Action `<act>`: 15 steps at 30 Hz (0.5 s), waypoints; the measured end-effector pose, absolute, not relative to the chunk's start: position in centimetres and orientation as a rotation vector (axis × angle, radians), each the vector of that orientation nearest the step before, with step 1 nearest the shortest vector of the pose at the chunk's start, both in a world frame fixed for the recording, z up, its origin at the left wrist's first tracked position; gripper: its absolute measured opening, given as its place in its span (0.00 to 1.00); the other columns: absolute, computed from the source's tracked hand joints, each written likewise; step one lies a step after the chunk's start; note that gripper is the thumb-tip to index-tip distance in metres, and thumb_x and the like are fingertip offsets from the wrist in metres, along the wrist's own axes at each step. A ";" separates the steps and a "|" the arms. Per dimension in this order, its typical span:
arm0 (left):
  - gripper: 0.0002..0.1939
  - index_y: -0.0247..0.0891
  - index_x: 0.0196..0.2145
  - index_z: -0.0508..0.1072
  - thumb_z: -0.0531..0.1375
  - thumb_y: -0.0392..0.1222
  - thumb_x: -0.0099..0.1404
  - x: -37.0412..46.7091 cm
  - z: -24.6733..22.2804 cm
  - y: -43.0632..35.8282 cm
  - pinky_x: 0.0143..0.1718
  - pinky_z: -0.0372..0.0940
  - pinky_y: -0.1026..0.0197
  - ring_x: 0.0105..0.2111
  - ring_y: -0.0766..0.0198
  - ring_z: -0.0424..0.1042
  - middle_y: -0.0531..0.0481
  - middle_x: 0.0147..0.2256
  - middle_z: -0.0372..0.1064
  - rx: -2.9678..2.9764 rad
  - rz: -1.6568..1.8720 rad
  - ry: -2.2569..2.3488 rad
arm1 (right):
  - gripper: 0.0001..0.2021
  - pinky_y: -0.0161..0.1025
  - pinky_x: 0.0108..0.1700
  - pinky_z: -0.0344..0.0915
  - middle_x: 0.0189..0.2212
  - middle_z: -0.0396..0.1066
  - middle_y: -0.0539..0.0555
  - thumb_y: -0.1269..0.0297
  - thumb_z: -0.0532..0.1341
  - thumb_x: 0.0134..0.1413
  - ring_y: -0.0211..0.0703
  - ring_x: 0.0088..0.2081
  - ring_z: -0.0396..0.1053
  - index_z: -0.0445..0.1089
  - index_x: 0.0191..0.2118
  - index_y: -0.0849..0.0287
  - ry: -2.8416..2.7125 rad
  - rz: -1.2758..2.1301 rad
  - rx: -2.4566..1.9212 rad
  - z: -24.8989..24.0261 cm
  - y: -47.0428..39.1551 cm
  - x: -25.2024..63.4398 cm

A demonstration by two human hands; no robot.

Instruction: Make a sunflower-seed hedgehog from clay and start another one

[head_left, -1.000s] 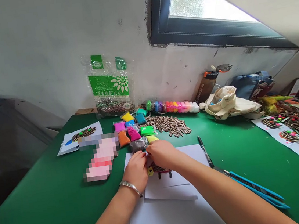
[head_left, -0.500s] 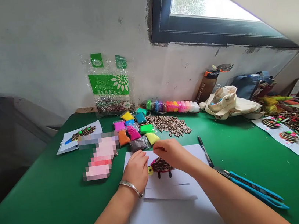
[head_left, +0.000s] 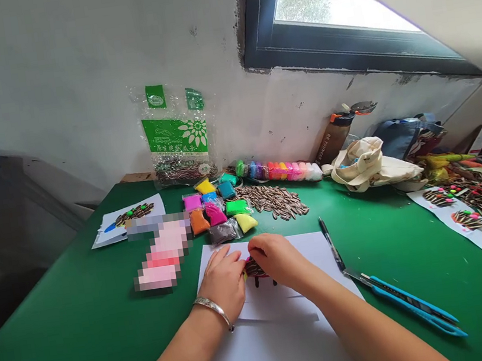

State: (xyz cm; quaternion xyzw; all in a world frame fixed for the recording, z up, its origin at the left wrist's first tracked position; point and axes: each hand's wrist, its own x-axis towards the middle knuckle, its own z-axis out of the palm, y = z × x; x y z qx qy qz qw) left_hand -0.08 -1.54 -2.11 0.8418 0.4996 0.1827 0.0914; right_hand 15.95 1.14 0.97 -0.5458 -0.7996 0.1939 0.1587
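Observation:
A small animal figure [head_left: 253, 268] of clay and sunflower seeds, with dark legs, lies on white paper [head_left: 283, 354]. My left hand [head_left: 223, 281], with a silver bracelet at the wrist, rests on the paper at the figure's left side, its fingers stretched out and covering the yellow head. Over the figure's upper right is my right hand [head_left: 276, 256], thumb and fingertips pinched together. Whatever is in that pinch is too small or hidden to make out. Much of the figure is behind both hands.
Coloured clay packets [head_left: 215, 213] and loose sunflower seeds [head_left: 273, 200] lie beyond the paper. A pen [head_left: 331, 242] and a blue utility knife [head_left: 413, 305] are to the right. Further off are a seed bag [head_left: 176, 136], a bottle [head_left: 334, 137] and finished seed figures [head_left: 468, 219].
My right hand has come down and closer onto the figure. My left hand has shifted slightly right, and now covers the yellow head.

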 end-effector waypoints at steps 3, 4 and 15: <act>0.16 0.36 0.38 0.76 0.50 0.29 0.60 0.0 -1.8 -1.6 0.56 0.57 0.43 0.52 0.49 0.61 0.45 0.44 0.72 2.469 0.510 1.492 | 0.10 0.31 0.31 0.51 0.26 0.70 0.50 0.73 0.52 0.52 0.36 0.29 0.63 0.69 0.27 0.59 -2.317 0.473 -1.610 0.3 1.3 15.6; 0.16 0.36 0.38 0.76 0.50 0.29 0.60 0.0 -1.7 -1.6 0.56 0.56 0.43 0.52 0.49 0.61 0.45 0.44 0.72 2.456 0.502 1.497 | 0.10 0.31 0.30 0.50 0.26 0.70 0.50 0.73 0.52 0.52 0.36 0.30 0.63 0.69 0.27 0.59 -2.327 0.452 -1.627 0.0 1.3 15.6; 0.17 0.40 0.39 0.77 0.51 0.29 0.60 0.2 -1.3 -1.7 0.58 0.51 0.42 0.54 0.48 0.59 0.48 0.47 0.71 2.372 0.413 1.501 | 0.09 0.37 0.25 0.43 0.28 0.74 0.53 0.67 0.53 0.53 0.41 0.28 0.68 0.70 0.29 0.57 -2.379 0.220 -1.862 0.0 0.9 14.3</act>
